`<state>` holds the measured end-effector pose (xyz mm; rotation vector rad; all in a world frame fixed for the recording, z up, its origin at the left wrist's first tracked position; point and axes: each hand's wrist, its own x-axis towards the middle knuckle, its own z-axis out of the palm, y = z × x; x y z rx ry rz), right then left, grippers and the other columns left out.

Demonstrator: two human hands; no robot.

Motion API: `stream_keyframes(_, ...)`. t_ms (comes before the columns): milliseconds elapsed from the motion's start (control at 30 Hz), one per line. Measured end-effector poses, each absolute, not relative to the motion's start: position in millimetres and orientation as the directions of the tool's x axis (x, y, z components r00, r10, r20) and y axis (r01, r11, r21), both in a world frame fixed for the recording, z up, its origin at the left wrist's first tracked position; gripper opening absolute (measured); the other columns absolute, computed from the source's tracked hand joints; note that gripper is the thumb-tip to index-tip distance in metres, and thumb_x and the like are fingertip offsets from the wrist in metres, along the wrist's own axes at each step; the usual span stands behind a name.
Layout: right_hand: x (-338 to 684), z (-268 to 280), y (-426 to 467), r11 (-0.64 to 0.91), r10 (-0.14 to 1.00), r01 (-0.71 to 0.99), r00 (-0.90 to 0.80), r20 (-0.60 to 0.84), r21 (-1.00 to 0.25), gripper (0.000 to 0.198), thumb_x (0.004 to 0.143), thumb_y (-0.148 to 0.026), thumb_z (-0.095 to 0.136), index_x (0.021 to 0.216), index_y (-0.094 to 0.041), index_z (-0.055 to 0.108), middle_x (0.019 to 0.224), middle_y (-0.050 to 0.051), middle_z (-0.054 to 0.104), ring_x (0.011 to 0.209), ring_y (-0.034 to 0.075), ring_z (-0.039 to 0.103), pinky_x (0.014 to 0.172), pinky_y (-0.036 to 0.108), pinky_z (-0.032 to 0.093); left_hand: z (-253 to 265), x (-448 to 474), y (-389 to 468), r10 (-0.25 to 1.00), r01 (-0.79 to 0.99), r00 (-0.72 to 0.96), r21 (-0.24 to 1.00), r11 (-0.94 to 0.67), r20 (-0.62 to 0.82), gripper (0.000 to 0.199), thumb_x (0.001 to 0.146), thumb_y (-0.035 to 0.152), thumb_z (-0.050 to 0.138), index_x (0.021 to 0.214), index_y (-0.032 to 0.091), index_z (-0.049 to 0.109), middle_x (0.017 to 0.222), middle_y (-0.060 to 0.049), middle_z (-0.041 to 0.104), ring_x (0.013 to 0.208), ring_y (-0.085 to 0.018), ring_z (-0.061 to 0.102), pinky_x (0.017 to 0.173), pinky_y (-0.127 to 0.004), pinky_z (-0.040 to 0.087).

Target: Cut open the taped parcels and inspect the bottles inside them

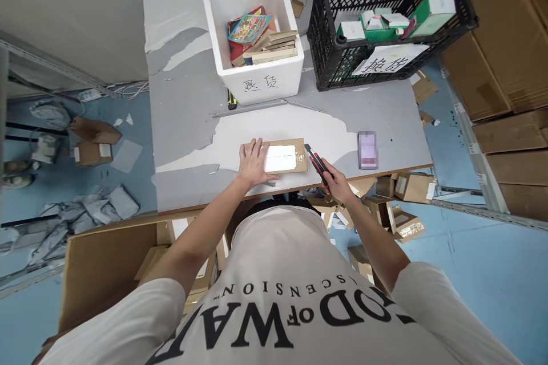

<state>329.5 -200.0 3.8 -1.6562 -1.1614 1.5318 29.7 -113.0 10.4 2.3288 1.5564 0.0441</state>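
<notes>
A small brown cardboard box (300, 158) with a white label and clear tape at its right end lies flat near the table's front edge. My left hand (254, 163) rests spread over the box's left end, fingers stretched out. In my right hand (336, 181) is a red and black box cutter (317, 164), gripped by its handle. The cutter's tip points up and left, close to the box's right end; whether it touches the box I cannot tell.
A white foam box (257, 82) holding several books stands at the back, beside a black crate (329, 63) with green and white boxes. A yellow and black cutter (232, 100) lies before the foam box. A phone (367, 150) lies at right. Cardboard boxes (413, 185) lie below the table.
</notes>
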Motion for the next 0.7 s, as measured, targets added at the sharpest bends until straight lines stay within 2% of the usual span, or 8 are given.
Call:
stream_keyframes(167, 335, 14, -199, -0.441, 0.881, 0.253, -0.060, -0.468, -0.861, 0.074, 0.086, -0.056, 0.048, 0.149, -0.019, 0.037, 0.055, -0.005, 0.049, 0.041, 0.010, 0.040, 0.038, 0.024, 0.038, 7, 29, -113, 0.912, 0.889, 0.388, 0.316, -0.332, -0.134, 0.118, 0.054, 0.068, 0.075, 0.149, 0.013, 0.030, 0.153, -0.023, 0.029, 0.143, -0.044, 0.020, 0.115, -0.060, 0.000)
stream_keyframes(300, 348, 22, -211, -0.483, 0.838, 0.269, -0.135, -0.529, -0.833, 0.071, 0.087, -0.054, 0.049, 0.148, -0.020, 0.037, 0.051, -0.007, 0.045, 0.040, 0.009, 0.039, 0.036, 0.021, 0.034, 5, 31, -114, 0.922, 0.894, 0.366, 0.321, -0.312, -0.125, 0.116, 0.055, 0.068, 0.074, 0.149, 0.014, 0.030, 0.152, -0.023, 0.031, 0.142, -0.044, 0.022, 0.114, -0.063, 0.003)
stream_keyframes(500, 352, 11, -250, -0.515, 0.818, 0.201, -0.176, -0.548, -0.833, 0.067, 0.087, -0.052, 0.052, 0.144, -0.019, 0.044, 0.070, 0.000, 0.062, 0.040, 0.007, 0.042, 0.036, 0.022, 0.034, 7, 31, -110, 0.923, 0.901, 0.350, 0.326, -0.286, -0.158, 0.119, 0.056, 0.069, 0.073, 0.150, 0.014, 0.027, 0.153, -0.023, 0.029, 0.142, -0.045, 0.020, 0.115, -0.063, 0.007)
stream_keyframes(600, 360, 9, -261, -0.543, 0.828, 0.115, -0.094, -0.553, -0.832, 0.068, 0.085, -0.053, 0.057, 0.143, -0.021, 0.044, 0.074, 0.001, 0.065, 0.040, 0.007, 0.043, 0.036, 0.022, 0.035, 10, 31, -108, 0.913, 0.896, 0.363, 0.338, -0.287, -0.188, 0.121, 0.056, 0.070, 0.073, 0.151, 0.014, 0.025, 0.155, -0.022, 0.026, 0.144, -0.044, 0.017, 0.115, -0.062, 0.006)
stream_keyframes(700, 370, 17, -259, -0.525, 0.846, -0.062, 0.071, -0.529, -0.849, 0.068, 0.080, -0.052, 0.064, 0.140, -0.027, 0.043, 0.086, 0.002, 0.069, 0.042, 0.008, 0.048, 0.035, 0.022, 0.038, 13, 29, -105, 0.901, 0.878, 0.380, 0.389, -0.280, -0.208, 0.124, 0.053, 0.071, 0.075, 0.151, 0.014, 0.025, 0.157, -0.022, 0.022, 0.144, -0.045, 0.014, 0.115, -0.064, 0.004)
